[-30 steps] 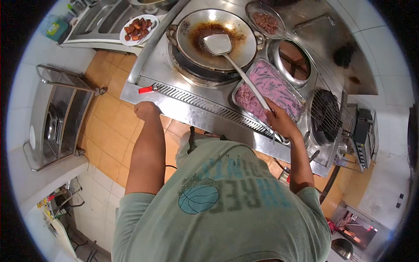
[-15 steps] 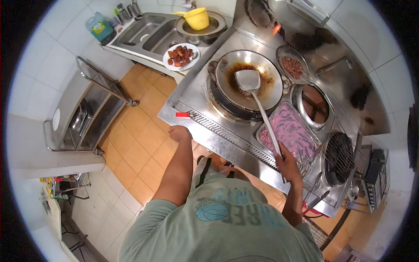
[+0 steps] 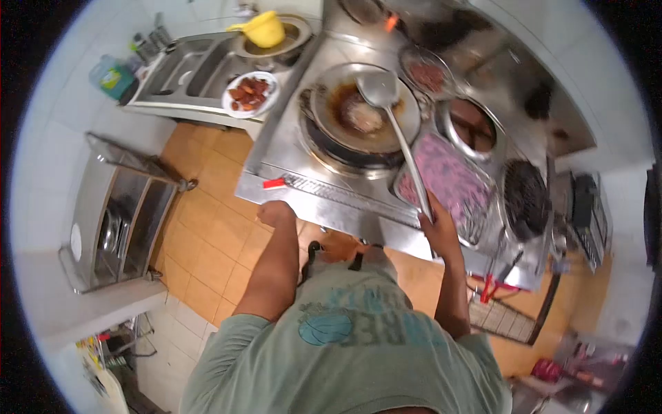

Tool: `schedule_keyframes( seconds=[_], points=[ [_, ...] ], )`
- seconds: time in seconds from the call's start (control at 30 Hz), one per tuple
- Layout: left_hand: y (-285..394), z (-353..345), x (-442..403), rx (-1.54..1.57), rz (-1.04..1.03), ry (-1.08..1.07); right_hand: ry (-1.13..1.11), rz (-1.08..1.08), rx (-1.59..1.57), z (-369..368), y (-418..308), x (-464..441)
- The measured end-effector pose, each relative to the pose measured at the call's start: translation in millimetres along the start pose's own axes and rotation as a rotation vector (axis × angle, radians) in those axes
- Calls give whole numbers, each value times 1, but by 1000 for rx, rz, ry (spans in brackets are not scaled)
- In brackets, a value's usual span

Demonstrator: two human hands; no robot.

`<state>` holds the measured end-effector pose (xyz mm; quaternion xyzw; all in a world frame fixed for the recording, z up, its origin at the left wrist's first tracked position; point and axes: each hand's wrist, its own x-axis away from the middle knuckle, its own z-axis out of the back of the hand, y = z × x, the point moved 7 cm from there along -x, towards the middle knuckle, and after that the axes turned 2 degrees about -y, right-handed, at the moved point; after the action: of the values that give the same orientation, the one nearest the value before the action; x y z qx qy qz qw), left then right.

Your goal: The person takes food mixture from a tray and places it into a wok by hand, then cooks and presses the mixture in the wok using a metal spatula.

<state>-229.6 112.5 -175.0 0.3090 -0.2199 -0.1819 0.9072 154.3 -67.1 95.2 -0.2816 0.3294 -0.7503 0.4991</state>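
My right hand (image 3: pixel 441 228) is closed round the long handle of a metal wok spatula (image 3: pixel 403 134). The spatula's broad head is over the far right side of the wok (image 3: pixel 324 124). Brown liquid with a pale patch (image 3: pixel 362 117) sits in the bottom of this wok. My left hand (image 3: pixel 277 214) is curled at the stove's front edge, and its fingertips are hidden. Just above that hand lies a small red object (image 3: pixel 274 183) on the edge. Near my right hand stands a tray of pinkish sliced meat (image 3: pixel 452 169), covered by what looks like clear film.
Behind the wok is a strainer of reddish bits (image 3: pixel 426 76), with a round pot (image 3: pixel 476 127) to its right. A plate of browned meat chunks (image 3: pixel 249 95) stands by the sink (image 3: pixel 181 77), where a yellow dipper (image 3: pixel 265 30) rests. A metal trolley (image 3: pixel 131 207) is at left.
The view has shifted. The spatula head has moved up towards the wok's far rim, uncovering the brown liquid and pale patch. My left hand stays at the stove edge.
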Motion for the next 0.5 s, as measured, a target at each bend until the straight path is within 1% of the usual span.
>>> schedule_keyframes(
  seconds=[0.03,0.07,0.1,0.13,0.17,0.23,0.27,0.3,0.33,0.4,0.47,0.5],
  points=[
    [-2,-1,0,53,105,51,42,41,35,3,0,1],
    [-2,-3,4,36,96,33,92,84,86,7,-2,2],
    [23,28,23,25,98,21,132,136,142,12,-6,2],
    [36,46,38,16,107,14,132,75,86,15,-4,3],
    [28,38,38,109,159,11,152,87,137,20,-6,3],
    [3,13,12,275,249,18,186,95,217,26,-5,8],
    [6,7,7,-47,88,-36,160,10,271,31,-5,8],
    [10,0,4,-368,-79,-36,167,33,273,35,-2,9],
    [19,20,15,-225,-22,4,171,59,278,40,0,9],
    [26,32,28,18,119,65,216,131,277,50,5,11],
    [15,30,25,196,290,103,198,97,327,58,11,12],
    [14,28,20,143,243,106,184,77,355,62,16,14]
  ],
)
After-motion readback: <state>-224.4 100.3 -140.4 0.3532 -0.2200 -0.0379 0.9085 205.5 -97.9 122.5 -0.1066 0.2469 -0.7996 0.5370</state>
